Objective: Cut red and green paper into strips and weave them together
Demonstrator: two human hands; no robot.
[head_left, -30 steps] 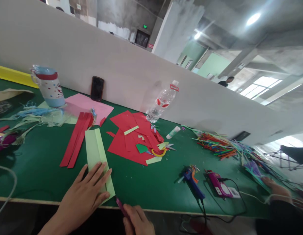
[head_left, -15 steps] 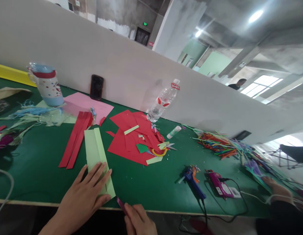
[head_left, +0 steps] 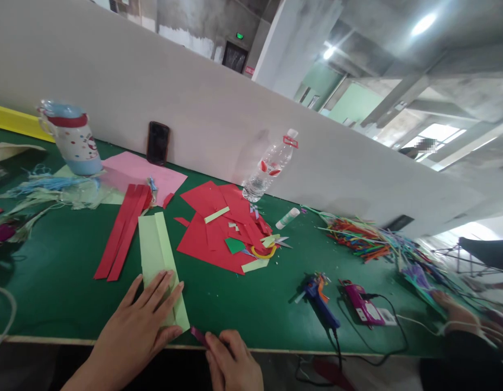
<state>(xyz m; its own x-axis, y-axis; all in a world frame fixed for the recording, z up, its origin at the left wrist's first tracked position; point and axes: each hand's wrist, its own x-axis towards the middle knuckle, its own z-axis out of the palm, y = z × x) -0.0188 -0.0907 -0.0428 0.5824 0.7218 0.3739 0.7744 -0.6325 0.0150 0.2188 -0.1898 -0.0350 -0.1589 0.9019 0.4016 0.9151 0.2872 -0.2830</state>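
Note:
My left hand lies flat, fingers spread, on the near end of a long folded light-green paper strip on the green table. My right hand is at the table's front edge with fingers closed round a small dark-red, pen-like tool whose tip points at the strip's near corner. Long red paper strips lie just left of the green strip.
Red paper scraps with yellow-handled scissors lie mid-table. A water bottle, glue stick, phone, mug, pink sheet, two glue guns and coloured sticks stand around. Another person's hand is at far right.
My right hand has moved slightly up onto the table edge, bringing the red tool closer to the strip's corner. My left hand stays flat on the strip.

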